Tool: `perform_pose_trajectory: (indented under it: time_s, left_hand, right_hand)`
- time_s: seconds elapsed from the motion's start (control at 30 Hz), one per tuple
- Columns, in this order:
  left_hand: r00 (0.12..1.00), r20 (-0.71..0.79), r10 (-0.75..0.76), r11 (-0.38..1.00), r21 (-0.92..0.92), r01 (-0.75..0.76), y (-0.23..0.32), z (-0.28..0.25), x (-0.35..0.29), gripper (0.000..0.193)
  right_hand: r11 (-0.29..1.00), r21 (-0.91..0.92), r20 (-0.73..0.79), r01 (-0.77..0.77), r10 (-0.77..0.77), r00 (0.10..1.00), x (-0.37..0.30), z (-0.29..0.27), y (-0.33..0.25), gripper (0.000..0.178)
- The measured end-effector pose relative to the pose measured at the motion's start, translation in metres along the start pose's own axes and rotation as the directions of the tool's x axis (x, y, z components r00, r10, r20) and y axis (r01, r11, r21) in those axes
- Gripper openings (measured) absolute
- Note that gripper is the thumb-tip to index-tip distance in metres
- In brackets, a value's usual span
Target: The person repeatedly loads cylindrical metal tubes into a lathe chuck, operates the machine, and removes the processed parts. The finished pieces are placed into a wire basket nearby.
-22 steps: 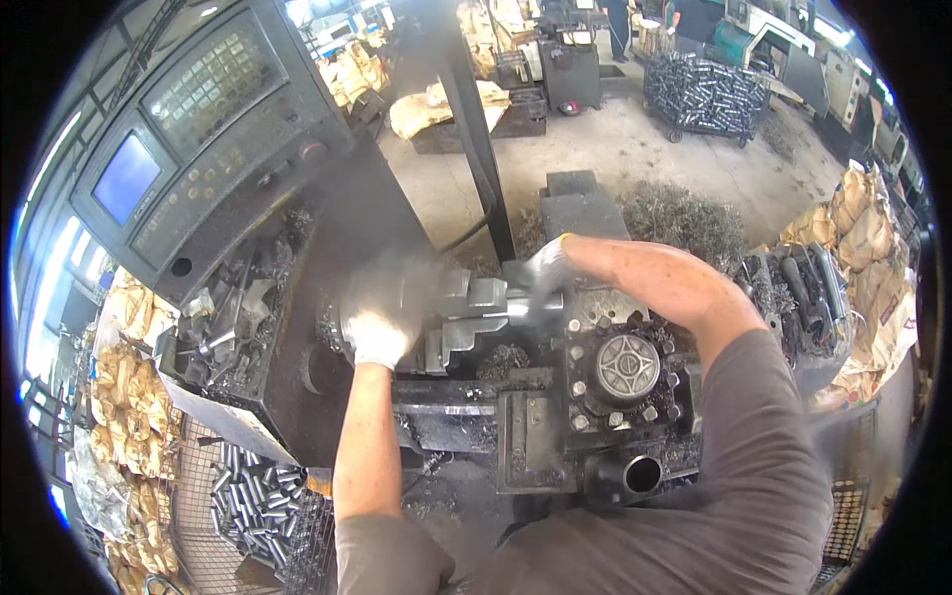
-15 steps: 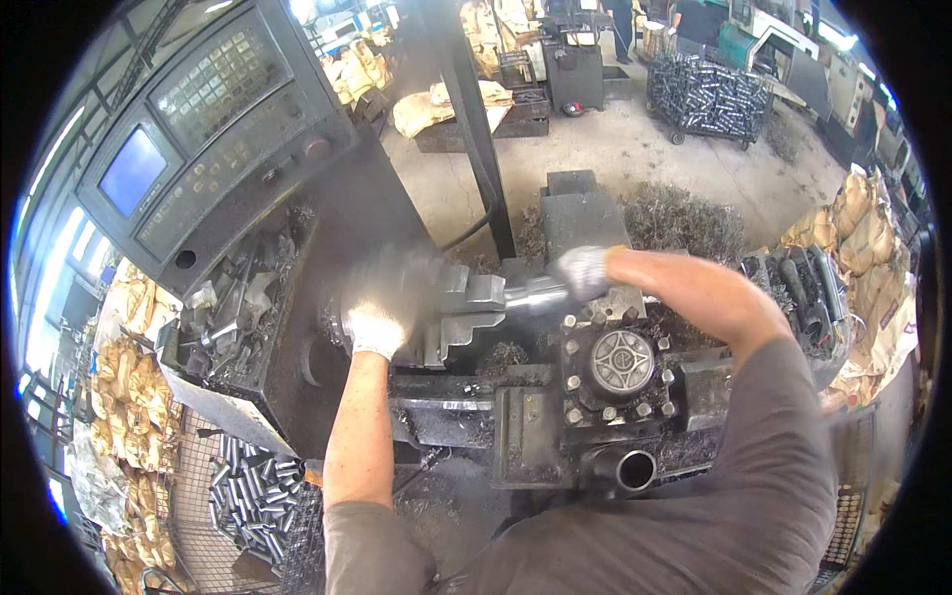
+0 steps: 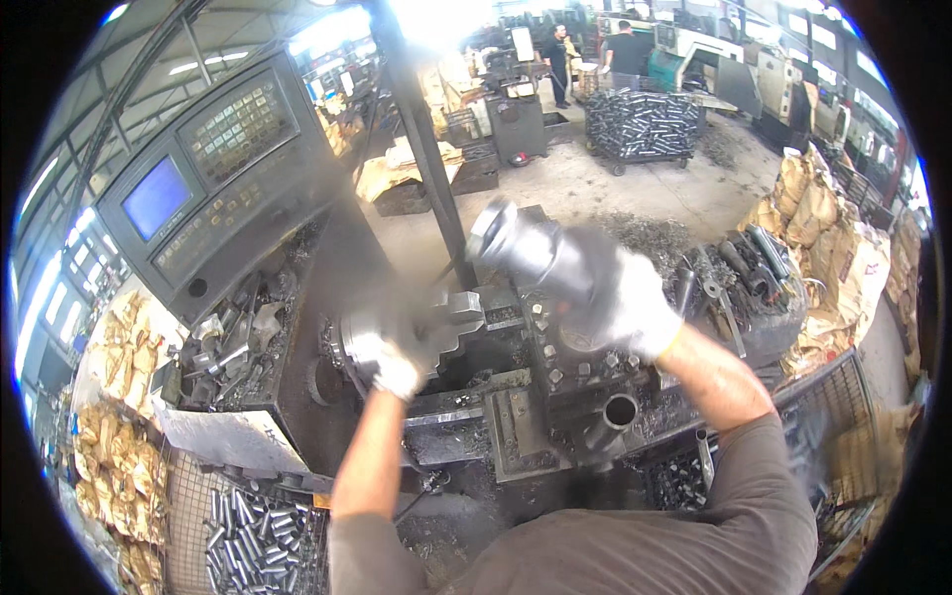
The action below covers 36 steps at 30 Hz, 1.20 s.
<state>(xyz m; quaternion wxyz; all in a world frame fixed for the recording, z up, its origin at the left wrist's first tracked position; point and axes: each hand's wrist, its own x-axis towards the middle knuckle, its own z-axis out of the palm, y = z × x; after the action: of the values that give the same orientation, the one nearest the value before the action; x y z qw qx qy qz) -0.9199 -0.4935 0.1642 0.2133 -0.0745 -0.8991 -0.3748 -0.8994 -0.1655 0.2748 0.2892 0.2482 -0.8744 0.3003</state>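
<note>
A shiny metal cylinder with a stepped end is held up by my right hand, in a white glove with a dark, blurred finger side. It is tilted, its free end toward the upper left, above the lathe's tool post. My left hand, also gloved, is at the lathe chuck. Blur smears its fingers, so their grip does not show. The chuck's stepped jaws stick out to the right of that hand, with no cylinder seen between them.
A control panel with a lit screen stands at the left. Metal tubes fill a wire basket at lower left. Tools lie on a bench at right, beside brown paper sacks. Behind are a loaded cart and two people.
My right hand has drawn the cylinder away from the chuck and lifted it, tilted, above the tool post. My left hand has shifted slightly right at the chuck. The whole view has tipped up.
</note>
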Motion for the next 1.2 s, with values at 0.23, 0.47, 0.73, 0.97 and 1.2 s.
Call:
perform_pose_trajectory:
  time_s: [0.23,0.47,0.73,0.97,1.2]
  left_hand:
    - [0.861,0.374,-0.344,-0.007,-0.918,0.396,0.079,0.055,-0.185,0.057]
    - [0.559,0.673,-0.485,-0.162,-0.697,0.699,0.014,0.117,-0.236,0.048]
    - [0.575,0.76,-0.305,-0.518,-0.638,0.569,-0.031,0.108,-0.246,0.054]
    - [0.571,0.793,-0.21,-0.485,-0.592,0.643,-0.044,0.097,-0.247,0.051]
    - [0.537,0.818,-0.205,-0.295,-0.575,0.763,-0.012,0.079,-0.246,0.053]
  right_hand:
    - [0.982,-0.01,0.452,-0.189,0.173,0.875,-0.153,0.072,-0.085,0.095]
    - [0.61,0.089,0.81,-0.787,0.415,0.413,-0.297,0.174,-0.008,0.084]
    - [0.605,-0.477,0.74,-0.638,0.668,0.08,-0.34,-0.055,0.041,0.055]
    - [0.375,-0.525,0.181,-0.764,0.926,0.331,-0.337,-0.104,0.054,0.065]
    - [0.736,-0.328,0.404,-0.592,0.676,0.616,-0.216,0.077,0.017,0.044]
